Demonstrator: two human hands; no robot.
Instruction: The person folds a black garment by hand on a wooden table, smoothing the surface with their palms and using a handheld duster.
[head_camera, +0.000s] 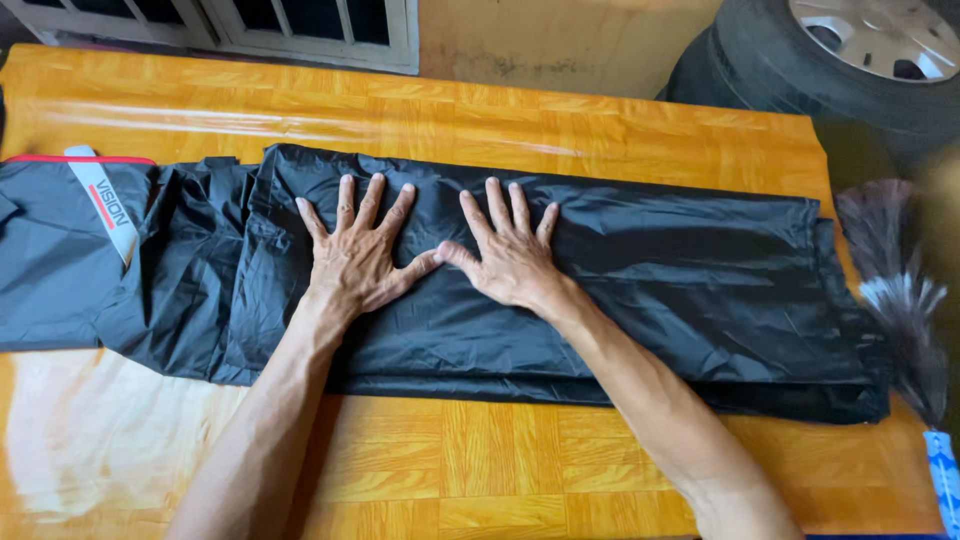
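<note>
While both lie flat and open, left hand (357, 258) and right hand (510, 262) press black raincoat (660, 290).

Both forearms are bare, no sleeves, apparently no rings or watch.

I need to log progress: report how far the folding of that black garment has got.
Done: the black garment lies folded lengthwise into a long band across the table. In hand: left hand and right hand press flat on its middle, fingers spread. Left: it spans the table's length, not yet folded shorter.
</note>
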